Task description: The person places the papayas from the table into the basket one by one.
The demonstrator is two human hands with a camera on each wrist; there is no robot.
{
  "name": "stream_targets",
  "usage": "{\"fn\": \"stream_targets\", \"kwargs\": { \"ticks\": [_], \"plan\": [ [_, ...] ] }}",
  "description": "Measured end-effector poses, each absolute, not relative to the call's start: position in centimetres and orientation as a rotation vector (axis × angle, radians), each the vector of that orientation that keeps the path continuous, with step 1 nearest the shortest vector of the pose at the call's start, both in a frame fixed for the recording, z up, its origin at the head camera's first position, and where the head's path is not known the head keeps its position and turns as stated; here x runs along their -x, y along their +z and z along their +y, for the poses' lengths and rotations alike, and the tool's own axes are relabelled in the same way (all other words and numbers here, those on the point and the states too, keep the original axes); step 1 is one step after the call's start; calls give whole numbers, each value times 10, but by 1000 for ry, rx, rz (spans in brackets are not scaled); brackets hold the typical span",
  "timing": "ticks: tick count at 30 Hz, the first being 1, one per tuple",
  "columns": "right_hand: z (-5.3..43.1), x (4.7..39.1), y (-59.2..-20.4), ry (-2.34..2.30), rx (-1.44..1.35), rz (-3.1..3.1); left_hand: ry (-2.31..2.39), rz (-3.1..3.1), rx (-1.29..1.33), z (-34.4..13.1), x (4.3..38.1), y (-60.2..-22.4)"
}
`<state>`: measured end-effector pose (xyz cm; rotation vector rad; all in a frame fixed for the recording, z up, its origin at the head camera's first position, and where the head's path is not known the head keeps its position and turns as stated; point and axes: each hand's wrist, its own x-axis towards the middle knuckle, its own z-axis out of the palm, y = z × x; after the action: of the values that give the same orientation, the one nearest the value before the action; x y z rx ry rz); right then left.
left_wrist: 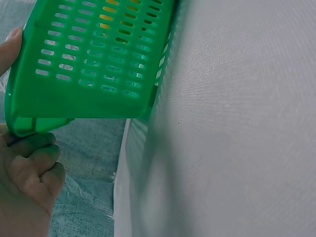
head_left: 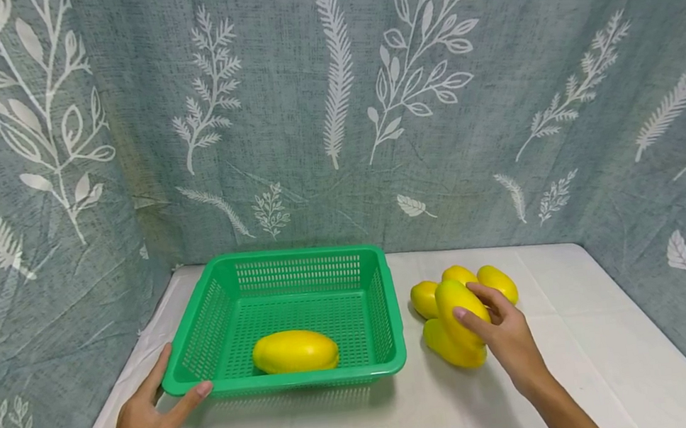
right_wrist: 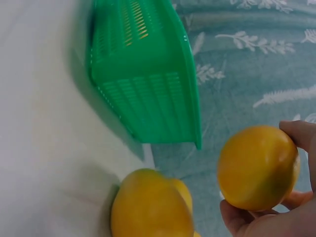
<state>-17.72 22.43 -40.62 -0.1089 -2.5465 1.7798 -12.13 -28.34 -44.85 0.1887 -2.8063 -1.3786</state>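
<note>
My left hand (head_left: 140, 424) grips the near left corner of a green plastic basket (head_left: 286, 379), thumb on the rim and fingers curled beneath it, as the left wrist view shows. One yellow mango (head_left: 296, 352) lies sideways inside, close to the near wall. To the basket's right, my right hand (head_left: 512, 336) holds another yellow mango (right_wrist: 257, 168) between thumb and fingers, raised off the table. Behind and below it sit several more mangoes, among them a greenish-yellow one (head_left: 444, 346) at the front and one (head_left: 499, 285) at the back right, partly covered by the hand.
A white cloth covers the table (head_left: 592, 355). Grey-green curtains (head_left: 291, 106) with white leaf prints hang behind and along both sides. The basket's slotted right wall (right_wrist: 148, 103) stands between its inside and the mango pile.
</note>
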Motion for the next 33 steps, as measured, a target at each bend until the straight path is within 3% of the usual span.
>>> {"fn": "stream_targets", "kwargs": {
  "ticks": [33],
  "plan": [
    [164,179,-396,2027,-95,-2390,-1369,-2801,-183,-283,121,-450]
  ]
}}
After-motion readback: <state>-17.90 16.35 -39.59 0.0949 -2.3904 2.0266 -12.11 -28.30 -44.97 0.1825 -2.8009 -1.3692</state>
